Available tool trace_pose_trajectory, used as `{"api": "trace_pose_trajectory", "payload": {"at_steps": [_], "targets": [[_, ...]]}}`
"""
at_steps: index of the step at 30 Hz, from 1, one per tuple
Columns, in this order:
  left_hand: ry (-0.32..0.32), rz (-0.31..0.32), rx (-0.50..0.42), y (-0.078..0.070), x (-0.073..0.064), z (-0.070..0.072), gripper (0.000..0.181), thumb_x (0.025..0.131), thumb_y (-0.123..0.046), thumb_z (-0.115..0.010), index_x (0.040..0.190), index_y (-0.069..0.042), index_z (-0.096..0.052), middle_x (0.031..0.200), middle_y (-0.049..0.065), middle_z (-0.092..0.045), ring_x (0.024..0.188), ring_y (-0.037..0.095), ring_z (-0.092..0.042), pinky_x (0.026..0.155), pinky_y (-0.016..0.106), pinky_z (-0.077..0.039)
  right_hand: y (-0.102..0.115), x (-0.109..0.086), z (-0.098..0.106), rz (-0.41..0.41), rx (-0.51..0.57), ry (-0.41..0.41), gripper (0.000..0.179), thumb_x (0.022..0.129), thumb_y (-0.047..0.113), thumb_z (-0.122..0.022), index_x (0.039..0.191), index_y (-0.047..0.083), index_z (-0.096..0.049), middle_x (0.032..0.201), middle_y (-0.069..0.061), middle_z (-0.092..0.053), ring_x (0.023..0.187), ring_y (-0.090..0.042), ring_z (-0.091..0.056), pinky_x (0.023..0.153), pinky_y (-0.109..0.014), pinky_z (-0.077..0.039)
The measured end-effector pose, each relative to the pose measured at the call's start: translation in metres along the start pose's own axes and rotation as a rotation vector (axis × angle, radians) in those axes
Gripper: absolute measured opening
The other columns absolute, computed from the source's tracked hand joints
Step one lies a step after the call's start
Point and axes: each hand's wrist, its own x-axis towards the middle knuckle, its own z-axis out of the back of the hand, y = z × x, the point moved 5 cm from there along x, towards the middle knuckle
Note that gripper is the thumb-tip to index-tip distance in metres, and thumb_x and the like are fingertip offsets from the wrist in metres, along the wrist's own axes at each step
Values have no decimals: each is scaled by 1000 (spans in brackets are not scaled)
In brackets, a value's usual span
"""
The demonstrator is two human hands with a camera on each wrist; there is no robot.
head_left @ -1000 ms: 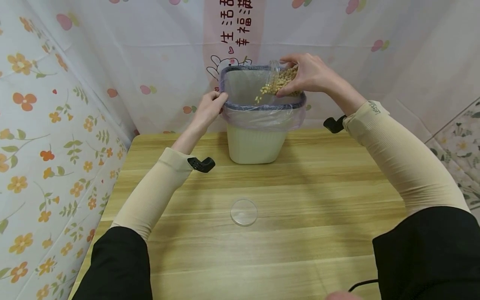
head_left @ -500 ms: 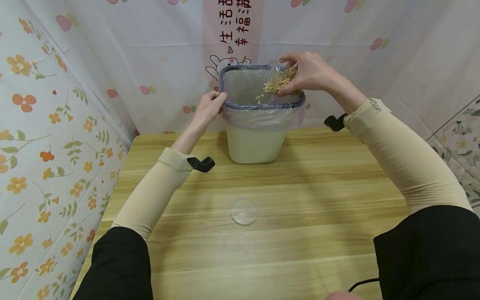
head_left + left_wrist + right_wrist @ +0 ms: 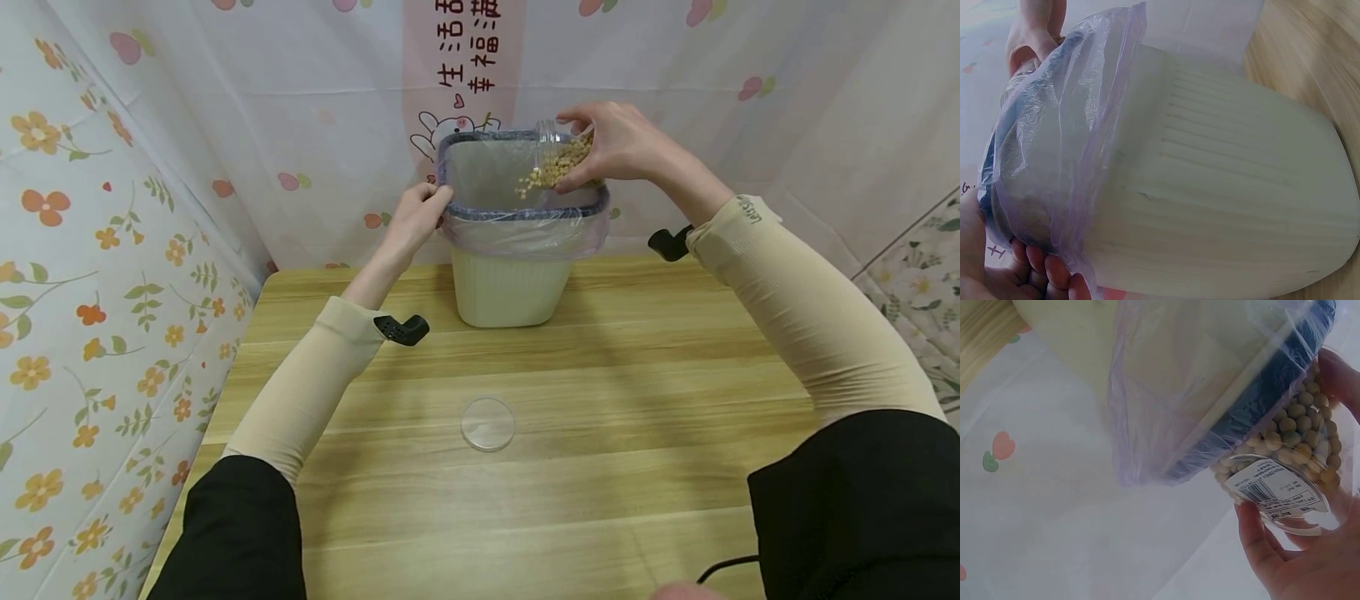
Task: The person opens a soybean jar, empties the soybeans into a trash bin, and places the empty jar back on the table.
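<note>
A cream trash bin (image 3: 510, 292) stands upright at the back of the table, lined with a thin purplish plastic bag (image 3: 525, 237) folded over its dark blue rim (image 3: 517, 214). My left hand (image 3: 416, 221) grips the left side of the rim, thumb above and fingers curled beneath. Over the right side, my right hand (image 3: 626, 143) holds a clear jar (image 3: 546, 137) tipped sideways, its mouth facing into the bin. Pale yellow soybeans (image 3: 573, 157) fill much of the jar, and some fall from its mouth. In the right wrist view, a printed label (image 3: 1279, 490) shows on the jar's base.
A clear round lid (image 3: 487, 424) lies flat on the wooden table (image 3: 390, 500) in front of the bin. Behind hangs a printed curtain (image 3: 315, 100), close to the bin. A black cable (image 3: 727, 567) shows near the right sleeve.
Soybeans keep dropping from the jar's mouth into the bin. The right hand and jar have shifted barely; the left hand keeps its hold on the rim.
</note>
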Motion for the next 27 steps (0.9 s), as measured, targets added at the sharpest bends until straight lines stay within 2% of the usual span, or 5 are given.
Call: {"api": "trace_pose_trajectory", "payload": {"at_steps": [3,13,22,27], "targets": [[1,-2,6,1,0,0,20,100,-30,-49,89,-15,-51,82,-2,-48,72,12,-40,68,26,-33,1,-1,0,3,-1,-1,104,75,37,-92,159,10,-36,153,-26,-49,135,-45,-51,114,-62,-41],[0,5,5,1,1,1,19,100,-30,-49,90,-15,-51,84,-2,-48,78,12,-43,70,26,-34,4,0,1,15,-53,7,103,76,34,-91,160,10,-36,155,-26,-47,114,-38,-58,101,-56,-46],[-5,-5,8,1,0,2,19,100,-30,-49,89,-15,-51,84,-2,-48,77,13,-43,70,26,-34,9,0,4,41,-95,6,104,74,33,-92,159,8,-37,154,-28,-47,136,-48,-46,113,-64,-38],[-6,-10,7,1,0,2,19,100,-30,-49,89,-15,-51,84,-2,-48,77,13,-43,70,26,-34,12,-2,4,43,-142,1,102,77,33,-90,160,9,-35,152,-29,-44,134,-46,-42,106,-63,-41]]}}
